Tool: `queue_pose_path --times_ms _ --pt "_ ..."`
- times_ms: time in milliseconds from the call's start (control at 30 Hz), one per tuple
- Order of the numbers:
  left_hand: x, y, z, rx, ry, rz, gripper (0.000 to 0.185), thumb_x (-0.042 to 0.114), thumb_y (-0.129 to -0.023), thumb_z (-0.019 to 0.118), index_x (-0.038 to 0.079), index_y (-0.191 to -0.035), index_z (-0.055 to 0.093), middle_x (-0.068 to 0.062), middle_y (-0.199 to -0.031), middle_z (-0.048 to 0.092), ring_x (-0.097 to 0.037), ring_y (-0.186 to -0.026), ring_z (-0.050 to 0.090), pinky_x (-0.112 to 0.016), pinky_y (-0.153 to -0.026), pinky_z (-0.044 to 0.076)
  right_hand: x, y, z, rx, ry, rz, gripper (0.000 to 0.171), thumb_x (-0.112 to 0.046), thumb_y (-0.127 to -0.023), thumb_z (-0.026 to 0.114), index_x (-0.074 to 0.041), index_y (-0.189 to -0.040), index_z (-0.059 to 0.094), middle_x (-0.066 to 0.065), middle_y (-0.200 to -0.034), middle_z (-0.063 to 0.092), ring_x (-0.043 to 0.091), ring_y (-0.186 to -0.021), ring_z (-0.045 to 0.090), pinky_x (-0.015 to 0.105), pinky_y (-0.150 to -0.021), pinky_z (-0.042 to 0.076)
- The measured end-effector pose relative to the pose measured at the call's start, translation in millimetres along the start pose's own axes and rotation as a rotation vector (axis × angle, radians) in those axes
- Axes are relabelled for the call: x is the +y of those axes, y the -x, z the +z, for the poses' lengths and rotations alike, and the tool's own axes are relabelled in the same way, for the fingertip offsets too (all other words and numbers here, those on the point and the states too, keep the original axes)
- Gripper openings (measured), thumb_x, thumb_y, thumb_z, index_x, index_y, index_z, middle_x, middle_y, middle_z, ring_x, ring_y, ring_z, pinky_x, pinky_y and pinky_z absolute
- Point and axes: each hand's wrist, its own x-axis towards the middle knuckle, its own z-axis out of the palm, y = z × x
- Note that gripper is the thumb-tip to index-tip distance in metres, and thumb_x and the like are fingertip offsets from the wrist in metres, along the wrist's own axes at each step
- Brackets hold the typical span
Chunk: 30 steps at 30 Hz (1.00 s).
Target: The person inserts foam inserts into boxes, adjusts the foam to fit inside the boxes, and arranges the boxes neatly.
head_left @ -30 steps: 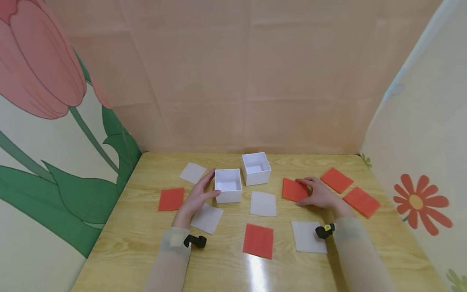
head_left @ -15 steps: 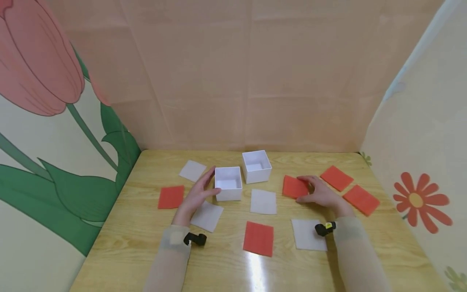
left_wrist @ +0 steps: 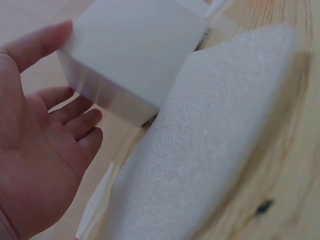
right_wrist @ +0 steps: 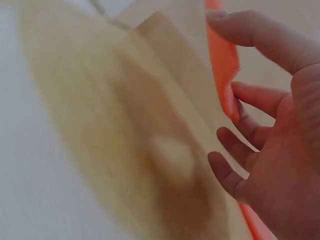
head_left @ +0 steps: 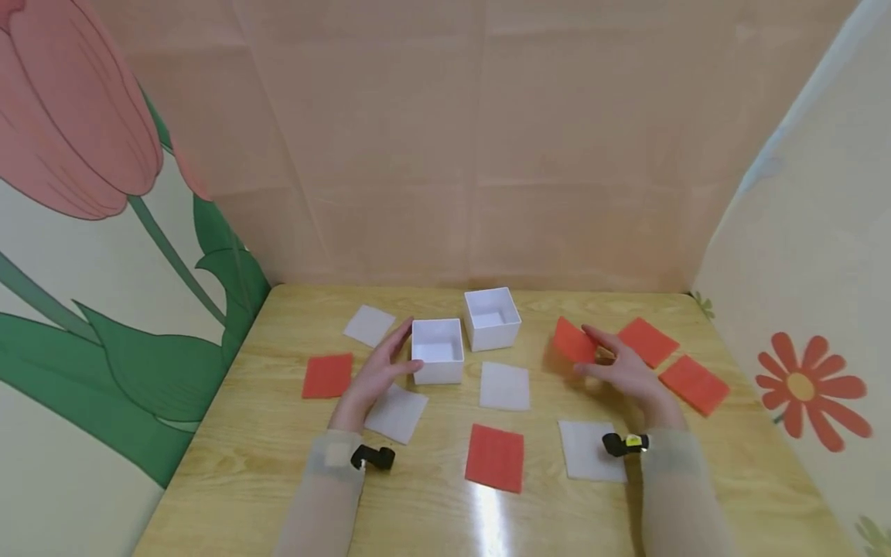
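The right hand ran off the right wrist frame's edge, and the orange foam sheet it pinched was mostly hidden behind its fingers.

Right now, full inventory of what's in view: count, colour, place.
white boxes: 2, white, open-topped, table centre-back; the near one, the far one beside it to the right.
white foam squares: 4, white, flat on the table: back left, under the left wrist, centre, front right.
red foam squares: 5, red-orange: far left, front centre, two at right, all flat; the lifted red square is tilted off the table.
table: 1, light wood.
backdrop panels: flower print at left and right, plain peach behind.
left hand: touches the near box's left side, fingers straight.
right hand: pinches the lifted red square.
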Motion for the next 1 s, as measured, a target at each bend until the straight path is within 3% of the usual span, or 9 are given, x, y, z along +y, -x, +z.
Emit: queue_pose_path --times_ms 133,200,267,400,633,800,1000 --pt "-0.8 -1.3 0.1 -0.008 -0.011 0.004 0.087 0.004 -0.098 0.075 0.007 -0.17 0.027 -0.009 -0.176 0.025 -0.026 -0.163 0.019 -0.043 -0.131 0.015 -19.4 3.4 3.9 0.062 -0.132 -0.13 0.09 -0.027 -0.097 0.083 -0.023 -0.171 0.031 0.01 -0.176 0.026 0.043 -0.151 0.036 0.034 -0.111 0.048" --pt "-0.3 -1.2 0.1 -0.009 -0.015 0.013 0.087 0.003 -0.098 0.075 0.007 -0.17 0.027 -0.01 -0.176 0.025 -0.027 -0.163 0.019 -0.043 -0.132 0.015 -31.6 2.7 7.5 0.09 -0.161 -0.202 0.088 -0.02 -0.097 0.082 -0.021 -0.17 0.033 0.008 -0.174 0.029 0.035 -0.152 0.035 0.021 -0.106 0.046" --pt "-0.2 -0.7 -0.4 -0.012 -0.02 0.024 0.088 0.003 -0.098 0.075 0.009 -0.17 0.027 -0.011 -0.176 0.024 -0.027 -0.163 0.019 -0.044 -0.132 0.014 -42.9 0.5 10.7 0.114 -0.17 -0.278 0.088 -0.015 -0.096 0.082 -0.02 -0.169 0.035 0.007 -0.173 0.032 0.027 -0.151 0.035 0.016 -0.106 0.043" --pt "-0.9 0.1 -1.8 -0.015 -0.03 0.025 0.088 0.005 -0.098 0.077 0.015 -0.171 0.029 -0.008 -0.176 0.024 -0.026 -0.163 0.018 -0.046 -0.132 0.013 -60.5 -3.1 15.6 0.153 -0.142 -0.36 0.09 -0.011 -0.093 0.084 -0.02 -0.168 0.037 0.005 -0.17 0.036 0.017 -0.145 0.036 0.018 -0.104 0.042" --pt "-5.1 4.6 -1.8 -0.014 -0.021 0.035 0.089 0.007 -0.097 0.078 0.01 -0.17 0.028 -0.008 -0.176 0.024 -0.027 -0.163 0.018 -0.046 -0.132 0.013 -69.2 -2.0 27.8 0.164 0.008 -0.318 0.089 -0.028 -0.09 0.089 -0.033 -0.165 0.042 -0.001 -0.158 0.043 0.02 -0.136 0.043 0.025 -0.101 0.045" --pt "-3.5 4.0 -2.3 -0.006 -0.037 0.044 0.086 0.005 -0.097 0.077 0.007 -0.169 0.029 -0.01 -0.176 0.025 -0.029 -0.163 0.017 -0.048 -0.132 0.013 -76.9 -1.3 32.2 0.165 0.024 -0.35 0.089 -0.023 -0.089 0.09 -0.025 -0.165 0.044 0.004 -0.155 0.044 0.022 -0.135 0.045 0.03 -0.103 0.045" --pt "-0.6 -0.8 0.0 -0.007 -0.064 0.054 0.087 0.007 -0.097 0.078 0.007 -0.169 0.031 -0.01 -0.176 0.026 -0.028 -0.163 0.018 -0.047 -0.131 0.014 -85.5 -1.4 30.7 0.179 0.077 -0.422 0.091 -0.016 -0.086 0.092 -0.02 -0.164 0.045 0.008 -0.156 0.045 0.026 -0.135 0.044 0.02 -0.1 0.042"
